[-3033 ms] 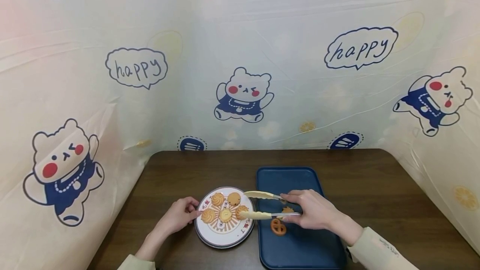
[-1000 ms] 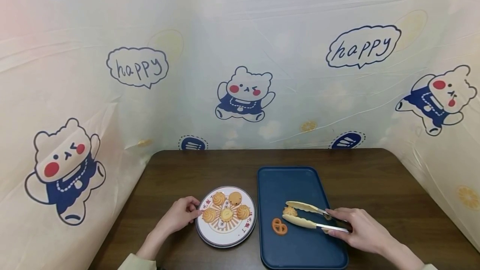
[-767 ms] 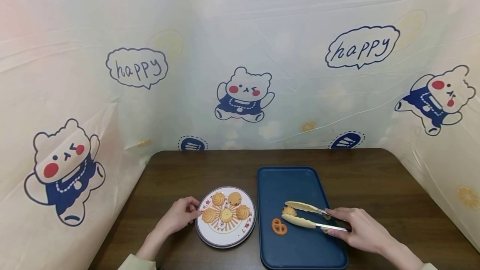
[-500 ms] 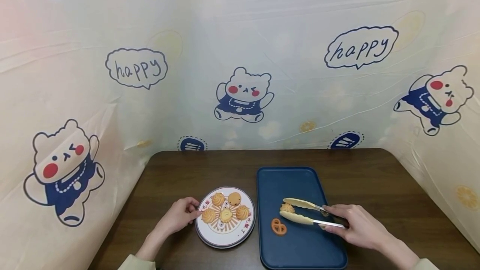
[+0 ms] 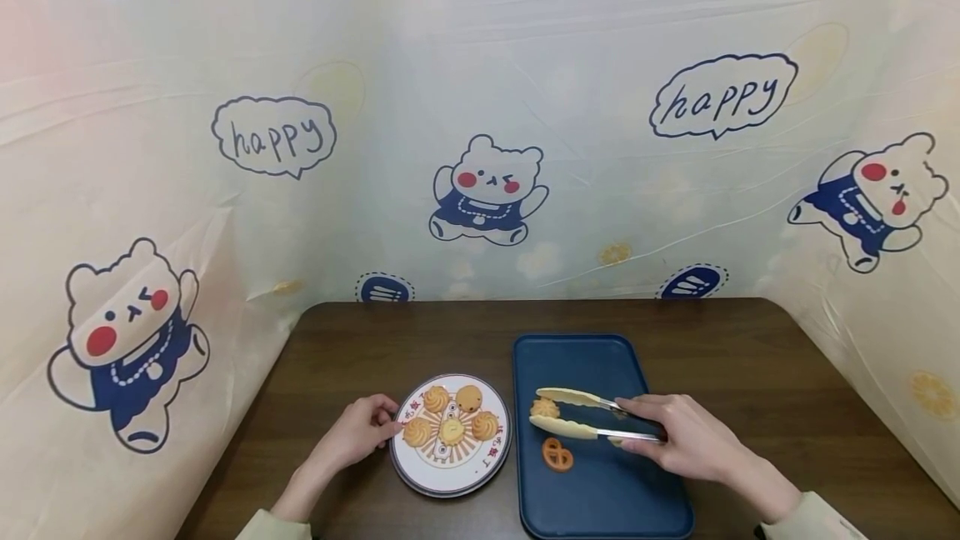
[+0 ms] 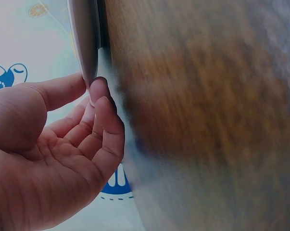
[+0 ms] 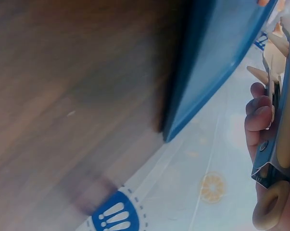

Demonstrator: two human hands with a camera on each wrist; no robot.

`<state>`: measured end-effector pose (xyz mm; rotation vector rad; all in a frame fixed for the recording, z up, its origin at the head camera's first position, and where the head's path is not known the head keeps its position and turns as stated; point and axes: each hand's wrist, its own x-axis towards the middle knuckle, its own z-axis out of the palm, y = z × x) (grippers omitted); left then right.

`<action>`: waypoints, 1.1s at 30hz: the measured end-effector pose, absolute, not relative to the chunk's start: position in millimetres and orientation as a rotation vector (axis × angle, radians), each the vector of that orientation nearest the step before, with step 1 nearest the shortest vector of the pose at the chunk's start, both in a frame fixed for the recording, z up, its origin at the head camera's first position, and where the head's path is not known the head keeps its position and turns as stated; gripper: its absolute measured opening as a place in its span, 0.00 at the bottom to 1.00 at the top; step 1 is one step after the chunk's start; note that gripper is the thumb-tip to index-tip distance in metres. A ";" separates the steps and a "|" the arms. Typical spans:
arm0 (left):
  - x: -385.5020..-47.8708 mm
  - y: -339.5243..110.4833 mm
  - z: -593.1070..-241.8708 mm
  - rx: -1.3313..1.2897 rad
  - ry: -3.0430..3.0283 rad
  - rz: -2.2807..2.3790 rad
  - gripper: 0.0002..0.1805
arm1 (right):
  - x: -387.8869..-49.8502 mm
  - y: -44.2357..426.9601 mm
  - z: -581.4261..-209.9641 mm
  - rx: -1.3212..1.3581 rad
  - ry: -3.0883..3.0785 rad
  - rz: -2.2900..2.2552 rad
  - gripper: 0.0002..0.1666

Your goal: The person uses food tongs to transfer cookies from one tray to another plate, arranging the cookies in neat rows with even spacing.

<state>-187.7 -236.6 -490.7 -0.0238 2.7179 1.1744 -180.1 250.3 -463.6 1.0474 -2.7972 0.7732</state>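
Note:
My left hand (image 5: 356, 433) pinches the left rim of a white printed plate (image 5: 442, 482); in the left wrist view its thumb and index finger meet at the plate's edge (image 6: 84, 43). Several cookies, swirled and round, lie on the plate. My right hand (image 5: 686, 438) grips cream-tipped metal tongs (image 5: 576, 428) over the blue tray. Between the tong tips sits a swirled cookie (image 5: 545, 409), near the tray's left edge; whether it is lifted is hard to tell. Curled fingers round the tongs (image 7: 286, 120) show at the right of the right wrist view.
The blue tray (image 5: 600, 507) lies right of the plate on a dark wooden table (image 5: 352, 340). A pretzel (image 5: 557, 455) rests on the tray just in front of the tongs. A printed cloth (image 5: 600, 190) surrounds the table's back and sides.
The tongs first pulled back from the plate to the tray, leaving a swirled cookie on the plate. They then closed round another cookie and moved it left. My left hand stayed at the plate.

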 end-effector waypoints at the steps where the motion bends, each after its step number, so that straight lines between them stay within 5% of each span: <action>1: -187.8 -236.5 -490.8 -0.023 2.718 1.174 0.11 | -180.8 247.5 -462.7 1.051 -2.800 0.781 0.32; 33: -189.2 -237.0 -492.1 -0.019 2.727 1.153 0.11 | -200.2 140.7 -459.6 1.393 -2.746 0.698 0.31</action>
